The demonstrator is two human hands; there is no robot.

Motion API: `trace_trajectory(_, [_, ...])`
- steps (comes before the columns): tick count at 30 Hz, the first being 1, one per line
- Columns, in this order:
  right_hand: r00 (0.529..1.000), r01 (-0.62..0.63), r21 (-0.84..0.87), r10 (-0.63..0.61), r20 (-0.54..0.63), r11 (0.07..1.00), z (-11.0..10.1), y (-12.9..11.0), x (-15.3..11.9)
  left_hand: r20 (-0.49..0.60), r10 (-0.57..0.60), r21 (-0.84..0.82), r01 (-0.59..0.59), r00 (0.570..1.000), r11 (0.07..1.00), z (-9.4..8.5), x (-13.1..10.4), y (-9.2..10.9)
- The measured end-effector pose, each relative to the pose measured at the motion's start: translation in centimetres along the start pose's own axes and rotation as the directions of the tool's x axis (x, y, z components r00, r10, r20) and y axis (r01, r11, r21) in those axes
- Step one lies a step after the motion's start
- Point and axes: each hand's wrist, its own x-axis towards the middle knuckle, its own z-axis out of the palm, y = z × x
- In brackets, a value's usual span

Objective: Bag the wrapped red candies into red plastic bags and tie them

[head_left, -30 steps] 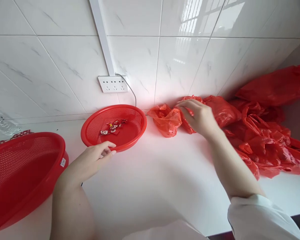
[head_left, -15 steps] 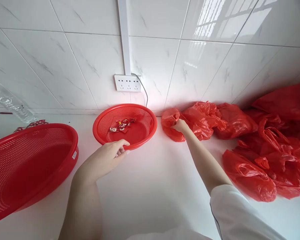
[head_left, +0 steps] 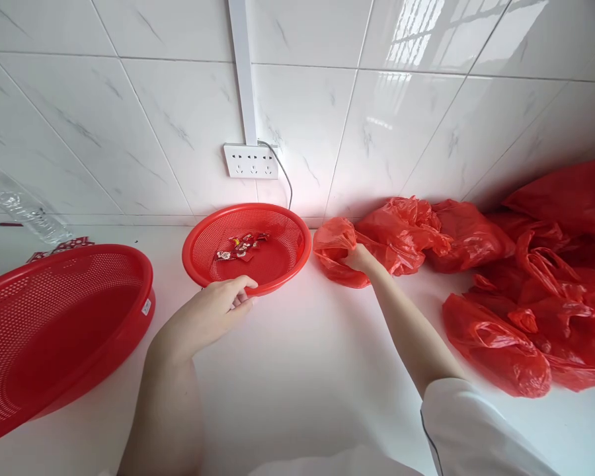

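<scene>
A small red plastic basket stands by the wall, with several small wrapped packets in patterned red, white and yellow wrappers inside it. My left hand holds its near rim, fingers curled at the edge. To the right of the basket, my right hand reaches into the mouth of a red plastic bag. The bag hides its fingers, so whatever they hold cannot be seen.
On the left is a larger red basket, with a clear plastic bottle lying behind it. Several red plastic bags are heaped on the right of the white counter. A socket panel with a cable is on the tiled wall.
My right hand has gone deeper into the red bag, and its fingers have passed out of sight. The bag's mouth has opened wider. My left hand stays at the basket's rim.
</scene>
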Motion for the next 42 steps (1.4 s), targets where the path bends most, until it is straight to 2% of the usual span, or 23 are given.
trace_trajectory(3, [0.966,-0.111,-0.037,0.1,-0.237,0.993,-1.8,-0.9,0.2,-0.007,0.002,-0.027,-0.002,1.0,1.0,0.0,0.0,-0.1])
trace_trajectory(6, [0.828,-0.078,-0.04,0.043,-0.559,0.996,-4.3,-2.3,0.1,-0.004,0.008,-0.047,-0.009,1.0,0.999,0.1,0.2,-0.1])
trace_trajectory(8, [0.757,-0.058,-0.017,0.032,-0.652,0.998,-5.9,-3.4,-0.1,-0.003,0.011,-0.046,-0.011,1.0,0.999,0.2,0.3,0.1])
trace_trajectory(11, [0.81,-0.227,-0.049,0.161,-0.564,0.973,-7.8,-4.7,-0.8,-0.025,0.024,-0.045,-0.025,0.999,0.999,0.3,0.4,0.7])
trace_trajectory(14, [0.917,-0.371,-0.3,0.297,-0.266,0.879,-9.4,-5.4,-1.6,-0.032,0.051,-0.042,-0.052,0.998,0.998,0.5,0.4,1.3])
trace_trajectory(16, [0.911,-0.405,-0.386,0.4,-0.098,0.829,-10.6,-5.7,-2.4,-0.01,0.059,-0.043,-0.059,0.998,0.997,0.6,0.3,1.6])
trace_trajectory(18, [0.904,-0.419,-0.269,0.369,-0.217,0.867,-12.0,-6.1,-3.7,0.009,0.071,-0.056,-0.07,0.997,0.996,0.7,0.3,1.8])
trace_trajectory(19, [0.874,-0.396,-0.176,0.311,-0.374,0.901,-12.8,-6.4,-4.4,0.01,0.079,-0.067,-0.078,0.997,0.995,0.7,0.3,1.9])
trace_trajectory(20, [0.785,-0.327,-0.084,0.221,-0.579,0.941,-13.6,-6.9,-5.1,0.003,0.087,-0.081,-0.087,0.996,0.993,0.8,0.4,2.0])
trace_trajectory(21, [0.662,-0.254,-0.03,0.151,-0.734,0.967,-14.3,-7.4,-5.7,-0.009,0.093,-0.097,-0.093,0.996,0.991,0.8,0.4,2.1])
trace_trajectory(22, [0.529,-0.154,0.01,0.091,-0.843,0.988,-14.7,-7.9,-6.2,-0.026,0.093,-0.116,-0.095,0.995,0.989,0.9,0.5,2.2])
trace_trajectory(23, [0.439,-0.047,0.046,0.062,-0.896,0.998,-14.9,-8.5,-6.6,-0.048,0.089,-0.141,-0.094,0.995,0.986,0.9,0.5,2.2])
trace_trajectory(24, [0.422,0.067,0.1,0.063,-0.904,0.993,-14.9,-9.1,-6.9,-0.074,0.084,-0.171,-0.095,0.994,0.981,1.0,0.6,2.4])
trace_trajectory(25, [0.461,0.19,0.183,0.077,-0.884,0.964,-14.5,-9.7,-7.2,-0.108,0.08,-0.207,-0.101,0.991,0.973,1.1,0.7,2.5])
trace_trajectory(27, [0.692,0.327,0.412,0.082,-0.718,0.85,-13.0,-10.9,-7.7,-0.188,0.077,-0.308,-0.134,0.979,0.942,1.4,0.8,2.9])
trace_trajectory(29, [0.887,0.316,0.584,-0.014,-0.461,0.748,-11.2,-12.2,-8.4,-0.239,0.11,-0.444,-0.21,0.965,0.871,1.9,1.0,3.4])
trace_trajectory(30, [0.938,0.302,0.618,-0.11,-0.33,0.726,-10.4,-12.8,-8.9,-0.253,0.134,-0.508,-0.249,0.958,0.825,2.2,1.2,3.6])
trace_trajectory(31, [0.952,0.305,0.624,-0.235,-0.194,0.719,-9.8,-13.3,-9.4,-0.266,0.148,-0.561,-0.278,0.952,0.78,2.5,1.4,3.8])
trace_trajectory(33, [0.881,0.345,0.587,-0.468,0.067,0.733,-9.4,-13.9,-10.4,-0.284,0.128,-0.635,-0.286,0.95,0.717,3.0,1.8,4.0])
trace_trajectory(35, [0.822,0.352,0.471,-0.507,0.258,0.809,-9.6,-13.5,-11.4,-0.284,0.045,-0.69,-0.237,0.958,0.684,3.1,2.1,3.8])
trace_trajectory(38, [0.91,0.177,0.005,-0.165,0.381,0.984,-9.3,-10.9,-11.9,-0.273,-0.078,-0.753,-0.162,0.959,0.638,2.7,2.3,3.1])
trace_trajectory(40, [0.919,0.046,-0.314,0.083,0.385,0.948,-7.9,-8.4,-11.5,-0.281,-0.138,-0.774,-0.139,0.95,0.618,2.4,2.3,2.7])
trace_trajectory(42, [0.911,-0.006,-0.406,0.172,0.375,0.914,-5.8,-5.9,-10.2,-0.281,-0.164,-0.79,-0.131,0.945,0.599,2.2,2.2,2.5])
